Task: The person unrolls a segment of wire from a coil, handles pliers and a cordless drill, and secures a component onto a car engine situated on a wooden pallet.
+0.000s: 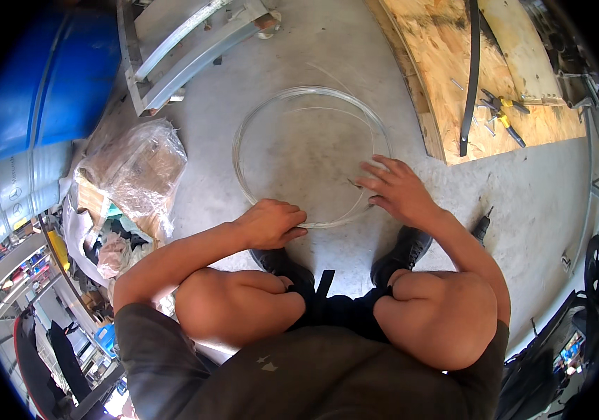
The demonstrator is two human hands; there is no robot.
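Observation:
A coil of thin, pale wire (299,91) forms a wide ring on the grey concrete floor in front of my feet. A few strands stray from the ring at its top and inside its right side. My left hand (271,222) is closed on the near left part of the coil, thumb and fingers around the strands. At the coil's right side, my right hand (403,190) has its fingers spread, overlapping the ring. Whether those fingertips touch a strand is too fine to tell. A small dark bit shows just by them.
On the right lies a wooden board (429,63) bearing yellow-and-black pliers (502,112), a black strip (470,84) and several screws. A metal frame (194,59), a blue barrel (68,77) and plastic-wrapped material (142,164) stand left. A dark tool (481,228) lies beyond my right shoe.

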